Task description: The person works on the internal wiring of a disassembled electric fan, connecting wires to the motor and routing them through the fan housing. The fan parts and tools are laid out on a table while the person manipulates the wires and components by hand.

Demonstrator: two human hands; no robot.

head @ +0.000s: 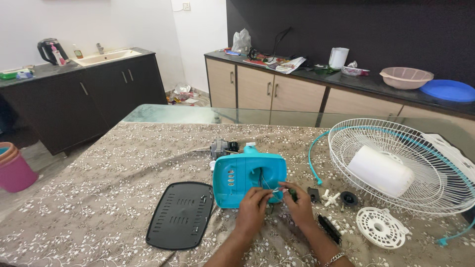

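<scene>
Brown cloth (99, 168) with a small white flower print covers the table, and a strip of the glass tabletop (168, 113) shows bare at the far edge. Behind it a dark cabinet (89, 94) with a sink (106, 56) stands at the left wall, and a long counter (346, 81) with beige doors runs along the dark back wall; a pink bowl (405, 77) and a blue lid (449, 90) lie on it. A pink bucket (15, 170) stands on the floor at the left.

Near the front edge of the table, in the middle, lies the turquoise fan housing (242, 175), with the grey motor (221, 147) just behind it. The left hand (252, 210) and the right hand (299, 207) meet at the lower right corner of the housing. The fingers of both are bent and pinch thin wires there; the right hand also seems to hold a small dark-green part, but I cannot tell exactly what it is.

A black grille cover (180, 214) lies just left of the housing. At the right are the white fan guard (401, 165), a white round disc (381, 226) and some small black and white parts (331, 198). The left part of the cloth is open and flat, while the right side is crowded up to the table edge.
</scene>
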